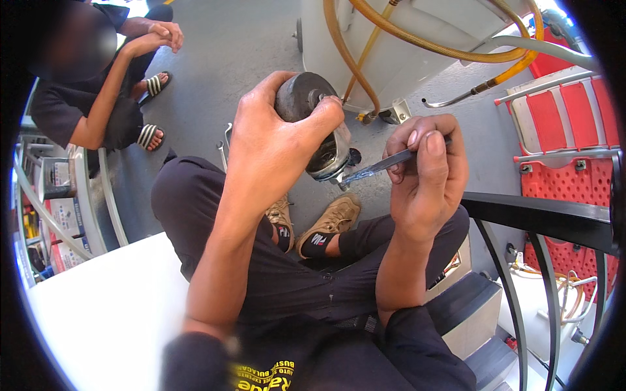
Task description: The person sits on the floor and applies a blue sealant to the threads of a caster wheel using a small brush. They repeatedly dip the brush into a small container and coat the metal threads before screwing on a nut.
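Note:
My left hand (276, 127) grips a metal mechanical part with a dark, round, cylinder-shaped end (299, 100). Its thumb presses near the boss at the middle of that end. Below the hand, the part's shiny metal body (328, 159) shows an opening, with a small fitting at its lower tip; the palm hides the rest. Between the thumb and fingers of my right hand (428, 171) is a thin, flat, dark strip (398, 159). Bluish grease coats the strip's far end, which is at the fitting; whether they touch I cannot tell.
Two wrenches (222, 149) lie on the grey floor beyond my left knee. A white tank (391, 73) with amber hoses (337, 49) stands ahead. A black railing (538, 215) and steps (462, 308) are at my right, near red panels (562, 181). Another person (98, 93) crouches at upper left.

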`<action>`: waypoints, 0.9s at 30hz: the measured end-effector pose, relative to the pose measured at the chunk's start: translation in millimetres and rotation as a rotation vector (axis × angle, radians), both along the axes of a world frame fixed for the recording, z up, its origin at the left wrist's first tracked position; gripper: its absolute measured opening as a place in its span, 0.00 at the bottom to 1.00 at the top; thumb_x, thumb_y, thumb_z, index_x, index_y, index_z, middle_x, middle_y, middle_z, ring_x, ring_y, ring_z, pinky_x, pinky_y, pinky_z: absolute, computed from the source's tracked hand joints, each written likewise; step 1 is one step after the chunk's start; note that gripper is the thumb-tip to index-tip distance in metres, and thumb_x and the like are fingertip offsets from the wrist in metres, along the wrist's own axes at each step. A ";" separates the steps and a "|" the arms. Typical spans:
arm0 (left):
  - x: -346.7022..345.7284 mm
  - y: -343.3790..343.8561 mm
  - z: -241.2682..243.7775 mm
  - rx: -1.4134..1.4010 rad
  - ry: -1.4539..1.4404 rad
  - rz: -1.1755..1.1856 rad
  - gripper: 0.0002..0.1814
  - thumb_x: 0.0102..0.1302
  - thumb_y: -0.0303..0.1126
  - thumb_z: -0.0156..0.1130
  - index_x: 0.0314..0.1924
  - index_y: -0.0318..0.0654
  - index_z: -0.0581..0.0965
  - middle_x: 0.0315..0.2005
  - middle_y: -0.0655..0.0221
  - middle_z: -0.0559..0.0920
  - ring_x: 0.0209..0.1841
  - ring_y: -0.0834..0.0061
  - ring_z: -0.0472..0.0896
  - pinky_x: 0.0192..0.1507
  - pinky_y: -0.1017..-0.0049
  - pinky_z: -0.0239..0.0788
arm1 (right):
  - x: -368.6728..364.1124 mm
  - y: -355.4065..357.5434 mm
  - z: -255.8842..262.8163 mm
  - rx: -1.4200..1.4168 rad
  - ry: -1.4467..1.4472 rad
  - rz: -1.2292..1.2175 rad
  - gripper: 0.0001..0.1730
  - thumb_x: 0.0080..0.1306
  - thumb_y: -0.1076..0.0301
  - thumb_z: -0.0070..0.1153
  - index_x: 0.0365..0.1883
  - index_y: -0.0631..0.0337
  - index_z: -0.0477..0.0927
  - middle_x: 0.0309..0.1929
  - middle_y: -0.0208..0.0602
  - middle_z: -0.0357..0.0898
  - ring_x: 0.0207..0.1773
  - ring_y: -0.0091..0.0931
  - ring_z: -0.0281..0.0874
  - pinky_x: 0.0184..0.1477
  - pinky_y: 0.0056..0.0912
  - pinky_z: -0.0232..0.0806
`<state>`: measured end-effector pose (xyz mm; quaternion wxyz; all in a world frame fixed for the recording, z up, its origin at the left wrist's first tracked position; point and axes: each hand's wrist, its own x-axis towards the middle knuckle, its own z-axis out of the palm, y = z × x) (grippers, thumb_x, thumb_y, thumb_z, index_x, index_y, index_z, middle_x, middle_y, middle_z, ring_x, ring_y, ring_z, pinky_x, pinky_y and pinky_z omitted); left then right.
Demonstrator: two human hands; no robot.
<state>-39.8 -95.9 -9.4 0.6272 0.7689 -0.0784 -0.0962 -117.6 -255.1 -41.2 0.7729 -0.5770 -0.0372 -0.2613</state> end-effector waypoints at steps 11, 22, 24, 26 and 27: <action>-1.1 -1.0 1.2 0.041 -0.039 0.031 0.20 0.61 0.38 0.70 0.43 0.24 0.82 0.29 0.67 0.85 0.30 0.83 0.81 0.35 0.79 0.73 | 1.0 5.3 -6.9 -0.094 -0.067 0.044 0.12 0.80 0.62 0.51 0.43 0.64 0.72 0.33 0.34 0.76 0.28 0.14 0.65 0.31 0.17 0.62; -1.7 1.6 2.1 0.078 -0.079 -0.011 0.21 0.62 0.40 0.70 0.45 0.26 0.82 0.30 0.68 0.85 0.31 0.83 0.80 0.36 0.80 0.72 | 9.9 2.3 -16.4 0.032 0.005 0.075 0.13 0.80 0.61 0.52 0.42 0.62 0.73 0.32 0.33 0.75 0.27 0.15 0.64 0.29 0.18 0.59; -1.9 1.2 1.8 0.066 -0.071 -0.016 0.21 0.63 0.40 0.70 0.46 0.26 0.82 0.30 0.69 0.85 0.31 0.83 0.80 0.36 0.80 0.72 | 13.4 -1.1 -21.4 0.106 0.042 0.129 0.13 0.80 0.60 0.51 0.41 0.61 0.73 0.31 0.33 0.75 0.27 0.15 0.63 0.28 0.18 0.58; -2.0 1.1 2.2 0.066 -0.068 -0.028 0.22 0.63 0.40 0.70 0.46 0.26 0.82 0.31 0.69 0.85 0.31 0.83 0.80 0.36 0.80 0.72 | 16.8 -3.9 -25.1 0.157 0.061 0.184 0.13 0.80 0.59 0.51 0.41 0.60 0.74 0.30 0.32 0.75 0.27 0.15 0.63 0.28 0.18 0.57; -1.8 1.3 2.1 0.066 -0.066 -0.033 0.22 0.63 0.40 0.70 0.46 0.26 0.82 0.31 0.69 0.85 0.31 0.83 0.80 0.36 0.80 0.72 | 17.7 -4.6 -26.3 0.183 0.071 0.212 0.12 0.80 0.59 0.51 0.41 0.59 0.74 0.30 0.31 0.75 0.27 0.15 0.63 0.28 0.18 0.56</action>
